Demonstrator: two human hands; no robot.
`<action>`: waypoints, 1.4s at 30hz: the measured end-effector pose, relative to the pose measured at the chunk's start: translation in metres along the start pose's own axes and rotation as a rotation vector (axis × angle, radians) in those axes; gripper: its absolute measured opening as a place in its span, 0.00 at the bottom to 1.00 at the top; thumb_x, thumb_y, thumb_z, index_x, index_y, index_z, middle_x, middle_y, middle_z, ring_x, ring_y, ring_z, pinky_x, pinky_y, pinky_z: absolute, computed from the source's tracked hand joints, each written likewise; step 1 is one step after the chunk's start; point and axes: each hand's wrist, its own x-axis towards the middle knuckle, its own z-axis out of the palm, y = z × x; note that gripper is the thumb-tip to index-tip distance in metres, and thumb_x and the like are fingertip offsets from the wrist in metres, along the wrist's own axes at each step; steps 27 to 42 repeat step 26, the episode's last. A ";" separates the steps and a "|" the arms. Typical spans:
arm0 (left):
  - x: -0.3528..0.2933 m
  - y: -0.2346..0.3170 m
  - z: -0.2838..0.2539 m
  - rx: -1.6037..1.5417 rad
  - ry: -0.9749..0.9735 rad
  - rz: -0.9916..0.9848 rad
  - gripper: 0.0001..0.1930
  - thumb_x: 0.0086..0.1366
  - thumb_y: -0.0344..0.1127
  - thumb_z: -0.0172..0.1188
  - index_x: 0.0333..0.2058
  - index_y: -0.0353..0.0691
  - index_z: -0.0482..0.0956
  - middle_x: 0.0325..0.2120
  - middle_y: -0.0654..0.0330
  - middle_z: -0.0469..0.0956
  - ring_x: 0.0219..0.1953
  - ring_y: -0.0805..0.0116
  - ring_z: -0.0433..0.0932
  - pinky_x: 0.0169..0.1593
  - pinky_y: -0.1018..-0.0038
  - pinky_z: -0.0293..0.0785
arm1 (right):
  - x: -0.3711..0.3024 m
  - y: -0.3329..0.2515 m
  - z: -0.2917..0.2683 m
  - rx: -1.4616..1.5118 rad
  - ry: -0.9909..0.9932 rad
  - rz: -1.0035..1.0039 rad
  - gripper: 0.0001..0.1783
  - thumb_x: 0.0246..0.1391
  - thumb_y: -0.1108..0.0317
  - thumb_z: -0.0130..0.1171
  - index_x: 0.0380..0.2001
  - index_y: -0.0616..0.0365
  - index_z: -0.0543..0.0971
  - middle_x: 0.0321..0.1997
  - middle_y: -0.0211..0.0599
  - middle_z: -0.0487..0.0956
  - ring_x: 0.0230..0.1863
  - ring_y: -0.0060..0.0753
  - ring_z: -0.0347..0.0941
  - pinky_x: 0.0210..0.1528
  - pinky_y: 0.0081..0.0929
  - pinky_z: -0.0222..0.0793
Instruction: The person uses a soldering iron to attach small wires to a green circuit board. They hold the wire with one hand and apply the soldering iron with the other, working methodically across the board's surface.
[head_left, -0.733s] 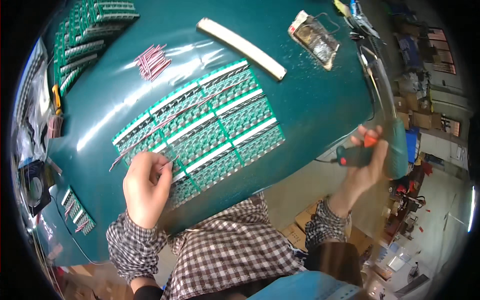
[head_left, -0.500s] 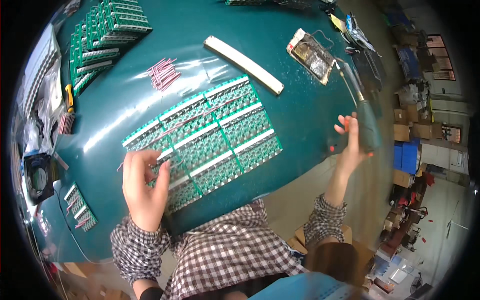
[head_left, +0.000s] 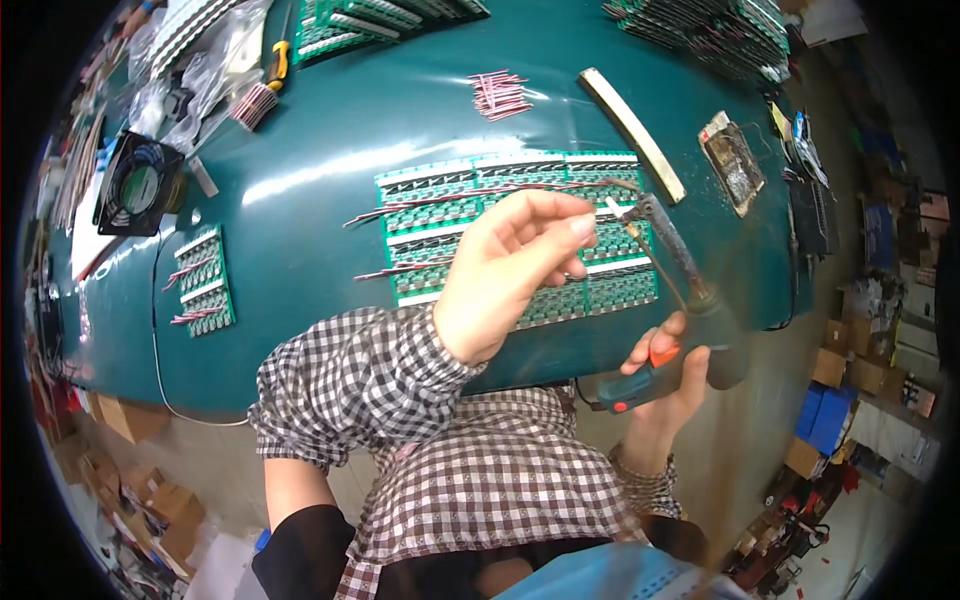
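My right hand (head_left: 668,400) grips a dark teal soldering gun (head_left: 712,325) with an orange trigger. Its long metal barrel and thin feed tube point up and left over a green circuit board panel (head_left: 420,240). The tip is close to my left fingertips, above the panel's upper right part. My left hand (head_left: 515,262) reaches across the panel with thumb and fingers pinched; what they hold, if anything, I cannot make out. Red-and-white wires (head_left: 400,208) lie across two rows of the panel, their ends past its left edge. My left hand covers the panel's middle.
A pile of short wires (head_left: 497,95) and a long pale strip (head_left: 632,135) lie beyond the panel. A blackened tray (head_left: 733,165) sits to the right. Stacked boards (head_left: 705,35) stand far back. At left are a fan (head_left: 138,185), a small board (head_left: 205,285) and a yellow-handled screwdriver (head_left: 278,65).
The view has shifted, so the table's things appear farther right. My left hand has moved right across the panel. The soldering gun has come from the blackened tray to over the panel.
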 end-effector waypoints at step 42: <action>0.006 0.009 -0.015 -0.119 0.135 -0.087 0.13 0.64 0.34 0.59 0.45 0.35 0.75 0.33 0.64 0.77 0.31 0.80 0.72 0.38 0.83 0.71 | 0.004 0.011 0.008 -0.057 0.015 0.146 0.28 0.60 0.45 0.49 0.45 0.63 0.67 0.30 0.33 0.73 0.31 0.29 0.74 0.29 0.26 0.77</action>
